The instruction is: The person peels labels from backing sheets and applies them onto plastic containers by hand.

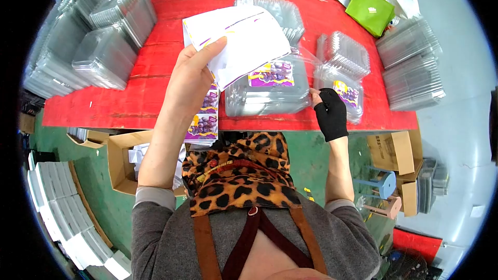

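white sheet (pixel 249 31) in left hand (pixel 194 67), upper centre
fingers pinch its edge, best held uncreased; right hand (pixel 331 113), grip unclear, should steady the clear container (pixel 264 101), centre, by its right edge.

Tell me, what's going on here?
At a red table, a person's left hand holds up white paper. The right hand, in a black glove, is at the right edge of a clear container bearing a grape label. A second labelled container lies to the right.

Label stack (pixel 201 127) lies on table (pixel 168 18) — left of container (pixel 267 96).
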Demonstrator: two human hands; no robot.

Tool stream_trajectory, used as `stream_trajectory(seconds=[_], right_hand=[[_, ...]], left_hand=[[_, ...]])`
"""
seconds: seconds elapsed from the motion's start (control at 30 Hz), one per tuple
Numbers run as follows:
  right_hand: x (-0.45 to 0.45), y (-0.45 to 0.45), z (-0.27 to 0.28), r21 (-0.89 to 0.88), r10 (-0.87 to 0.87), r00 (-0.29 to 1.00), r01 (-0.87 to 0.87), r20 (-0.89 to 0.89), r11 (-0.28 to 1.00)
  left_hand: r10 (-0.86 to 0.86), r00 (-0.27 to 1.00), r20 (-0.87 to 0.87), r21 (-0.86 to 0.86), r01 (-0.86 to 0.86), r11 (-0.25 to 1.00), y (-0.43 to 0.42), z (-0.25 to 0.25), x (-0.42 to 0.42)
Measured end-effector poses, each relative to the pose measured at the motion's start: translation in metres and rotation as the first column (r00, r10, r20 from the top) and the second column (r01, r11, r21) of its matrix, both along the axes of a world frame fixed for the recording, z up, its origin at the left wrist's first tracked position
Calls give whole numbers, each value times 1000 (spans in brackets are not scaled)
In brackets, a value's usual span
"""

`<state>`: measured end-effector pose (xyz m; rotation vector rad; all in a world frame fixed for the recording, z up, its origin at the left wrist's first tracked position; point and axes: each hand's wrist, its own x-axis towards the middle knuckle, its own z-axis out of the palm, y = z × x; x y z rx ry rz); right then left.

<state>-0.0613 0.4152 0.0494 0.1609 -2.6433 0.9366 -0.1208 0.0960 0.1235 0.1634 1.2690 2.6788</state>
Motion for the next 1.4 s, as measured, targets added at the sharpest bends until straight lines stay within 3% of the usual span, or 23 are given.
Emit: stream_trajectory(seconds=[0.17,0.37,0.47,0.57,0.63,0.7,0.8,0.9,1.0,1.1,1.13,1.17,1.2,1.23,1.33,1.4], right_hand=[[0,6,1,-25,41,999,-41,13,999],[-2,16,-4,-249,101,995,-93,18,964],[-1,15,12,-453,88,971,23,222,891],[-10,28,16,-478,129,921,69,368,875],[-15,30,9,-779,232,923,104,308,618],[-19,31,4,-934,321,919,113,228,340],[-17,30,14,-927,307,919,134,248,350],[-17,33,14,-944,329,927,69,179,322],[-17,35,17,-945,375,914,24,152,326],[-5,28,27,-857,235,956,31,175,514],[-4,23,30,-796,84,993,11,78,606],[-4,14,32,-724,-57,998,11,-40,690],[-4,7,35,-645,-185,968,32,-170,763],[-3,0,44,-645,-206,947,-1,-245,765],[5,-21,70,-556,-9,973,-123,-229,822],[11,-48,89,-532,210,969,-245,-127,810]], left_hand=[[-13,1000,-8,-31,13,999,1,2,3],[-12,1000,-12,-27,11,1000,1,6,6],[-15,1000,-21,-29,14,999,1,6,6],[-13,1000,-9,-56,12,998,-4,6,7],[13,1000,17,-112,-11,994,-7,7,10],[65,997,49,-197,-54,979,-11,12,17],[71,995,75,-197,-55,979,-20,-1,19],[73,992,104,-76,-65,995,-13,-14,23],[186,981,56,69,-189,979,-2,-15,26],[178,983,-37,-80,-181,980,-1,-23,20],[173,982,-77,-153,-184,971,-1,-23,19],[161,986,-35,-34,-162,986,2,-22,19],[148,989,-24,-43,-149,988,4,-22,21],[133,991,-12,-53,-134,990,5,-22,23],[63,994,-90,-163,-77,984,7,-29,28],[-1,982,-188,-238,-45,970,8,-29,31]])
